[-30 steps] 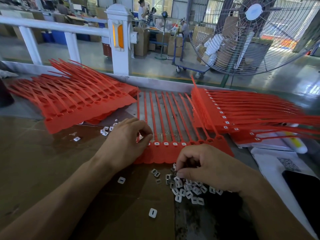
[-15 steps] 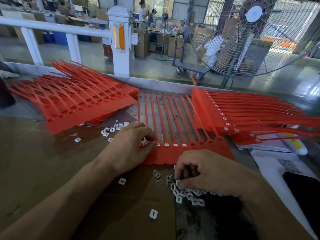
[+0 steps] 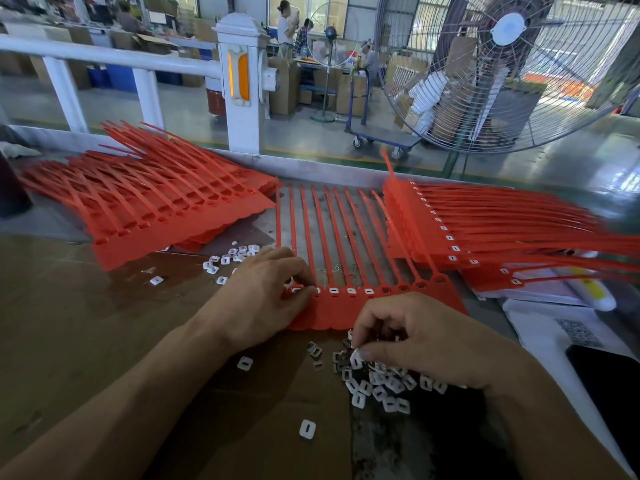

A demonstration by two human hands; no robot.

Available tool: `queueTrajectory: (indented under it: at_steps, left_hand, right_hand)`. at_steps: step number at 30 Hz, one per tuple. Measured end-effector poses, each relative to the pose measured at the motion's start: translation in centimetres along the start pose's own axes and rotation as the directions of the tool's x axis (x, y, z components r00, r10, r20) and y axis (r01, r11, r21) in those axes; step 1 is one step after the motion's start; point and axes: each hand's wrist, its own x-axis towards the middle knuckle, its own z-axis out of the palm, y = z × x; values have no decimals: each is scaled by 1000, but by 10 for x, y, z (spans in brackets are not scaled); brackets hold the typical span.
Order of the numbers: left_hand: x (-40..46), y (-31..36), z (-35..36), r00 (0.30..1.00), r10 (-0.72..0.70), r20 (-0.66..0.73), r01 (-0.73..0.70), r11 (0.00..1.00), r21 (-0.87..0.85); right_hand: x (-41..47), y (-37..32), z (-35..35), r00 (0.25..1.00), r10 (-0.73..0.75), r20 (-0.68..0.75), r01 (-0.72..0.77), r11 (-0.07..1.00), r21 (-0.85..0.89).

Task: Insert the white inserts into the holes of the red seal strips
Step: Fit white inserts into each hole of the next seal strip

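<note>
A flat red plastic sheet of joined seal strips (image 3: 349,308) lies at the centre of the work surface, its scalloped tab edge nearest the person and its thin tails running away to the far side. Along the row of holes in the tab band, the left ones show white inserts seated; the three or so at the right end look unfilled. The left hand (image 3: 266,292) rests on the left end of this sheet, fingers curled, fingertips pressing at the leftmost holes; whether it pinches an insert cannot be told. The right hand (image 3: 412,336) sits just near of the sheet's scalloped edge, over a loose heap of small white rectangular plastic inserts (image 3: 381,384), thumb and fingers curled and pinching one insert from the heap. The hands are apart. More inserts (image 3: 228,259) lie scattered left of the left hand. A fanned stack of red strips (image 3: 156,209) lies to the far left, another stack with inserts fitted (image 3: 485,233) to the right. Brown cardboard (image 3: 86,323) covers the near surface. A large wire-guard fan (image 3: 509,64) stands beyond the table.
</note>
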Motion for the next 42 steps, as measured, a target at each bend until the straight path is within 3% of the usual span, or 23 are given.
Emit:
queueTrajectory:
  at_steps: [5, 8, 11, 14, 20, 42]
  left_hand:
    - [-2, -2, 0, 1000, 7, 24, -7, 1000, 2]
    - [-2, -3, 1, 999, 3, 39, -3, 1000, 5]
    - [-1, -4, 2, 998, 3, 64, -4, 1000, 12]
    - [-1, -5, 3, 994, -3, 110, 0, 999, 35]
    - [-2, -6, 2, 988, -40, 148, 33, 998, 51]
    - [-1, -5, 3, 987, -37, 155, 27, 998, 63]
  right_hand:
    - [1, 4, -2, 1000, 0, -27, 2, 998, 67]
    - [3, 8, -4, 975, 19, -222, -1, 997, 80]
    - [9, 17, -4, 867, 107, -486, -47, 990, 133]
    - [15, 27, -2, 779, 205, -592, -136, 978, 160]
    - [22, 36, -2, 715, 286, -638, -245, 957, 154]
    - [36, 33, -1, 741, 256, -621, -329, 944, -3]
